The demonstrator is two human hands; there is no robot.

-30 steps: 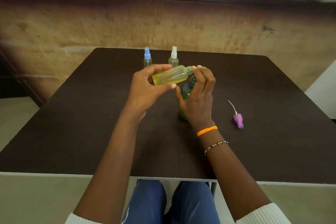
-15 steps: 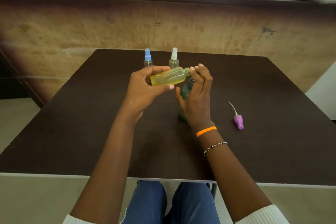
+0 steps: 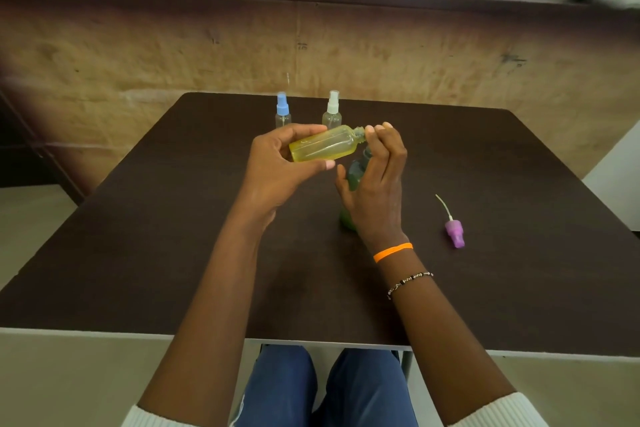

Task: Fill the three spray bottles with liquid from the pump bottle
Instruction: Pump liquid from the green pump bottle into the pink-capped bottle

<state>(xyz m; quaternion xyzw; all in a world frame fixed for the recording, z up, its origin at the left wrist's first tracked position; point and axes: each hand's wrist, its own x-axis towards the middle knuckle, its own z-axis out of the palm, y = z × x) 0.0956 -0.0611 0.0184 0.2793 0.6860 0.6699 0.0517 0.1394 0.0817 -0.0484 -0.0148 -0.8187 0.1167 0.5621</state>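
Observation:
My left hand [image 3: 273, 166] holds an uncapped spray bottle [image 3: 325, 148] of yellow liquid, tipped almost flat with its open neck pointing right. My right hand [image 3: 375, 184] is wrapped around the dark green pump bottle [image 3: 355, 172], fingertips up at the pump head right by the yellow bottle's neck; most of the pump bottle is hidden behind this hand. The purple spray cap [image 3: 453, 232] with its dip tube lies on the table to the right. Two capped clear spray bottles stand at the back: a blue-capped one [image 3: 282, 111] and a white-capped one [image 3: 332, 109].
The dark brown table [image 3: 156, 236] runs to a pale front edge near my knees. A brown wall panel stands just behind the table's far edge.
Both hands and the two bottles stay close together; the yellow bottle's tilt and place are about the same, with only a slight camera shift.

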